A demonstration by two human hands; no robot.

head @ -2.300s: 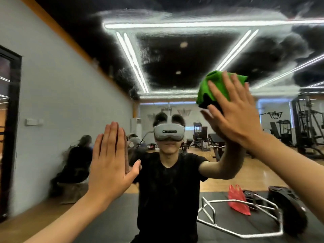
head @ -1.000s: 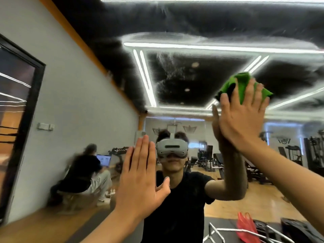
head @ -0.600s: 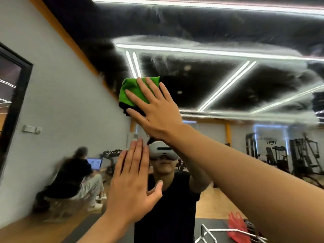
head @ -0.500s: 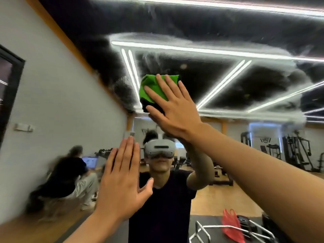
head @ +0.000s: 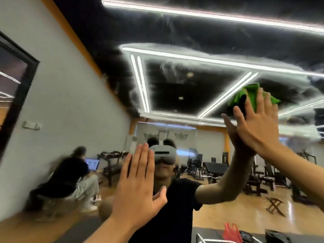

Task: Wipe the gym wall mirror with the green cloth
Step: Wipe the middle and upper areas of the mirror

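The gym wall mirror (head: 184, 88) fills the head view, with hazy white smears across its upper half. My right hand (head: 257, 125) is high on the right and presses the green cloth (head: 249, 97) flat against the glass with straight fingers. The cloth sticks out above my fingertips. My left hand (head: 138, 188) lies flat on the mirror at lower centre, fingers straight and together, holding nothing. My own reflection stands right behind both hands.
The mirror reflects a seated person (head: 70, 176) with a laptop at left, weight machines (head: 219, 169) at the back and a wooden floor. A red bag (head: 231, 234) and a metal frame lie at bottom right. A dark-framed opening (head: 15, 95) is at far left.
My right hand has swept the green cloth from the upper centre of the mirror back to the upper right. My left hand stays flat on the glass.
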